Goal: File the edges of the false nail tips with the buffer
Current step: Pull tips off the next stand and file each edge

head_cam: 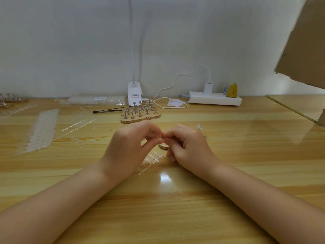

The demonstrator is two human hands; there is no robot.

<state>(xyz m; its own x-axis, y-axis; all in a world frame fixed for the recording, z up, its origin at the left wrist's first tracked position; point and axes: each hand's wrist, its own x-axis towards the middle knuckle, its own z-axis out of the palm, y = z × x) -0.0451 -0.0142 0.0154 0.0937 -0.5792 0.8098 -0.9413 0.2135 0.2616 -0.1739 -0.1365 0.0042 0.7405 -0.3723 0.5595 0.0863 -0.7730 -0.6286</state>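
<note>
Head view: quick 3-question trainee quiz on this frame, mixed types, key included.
1. True or false: both hands meet above the table.
2. The wooden stand with metal holders sits: A) beyond the hands B) at the left edge C) under the wrists.
3. Fill in: the white charger is plugged into the ____ by the wall.

Key: 1 true; 2 A; 3 power strip.

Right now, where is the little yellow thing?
In the head view, the yellow thing sits far right at the back, on the white power strip against the wall.
</note>
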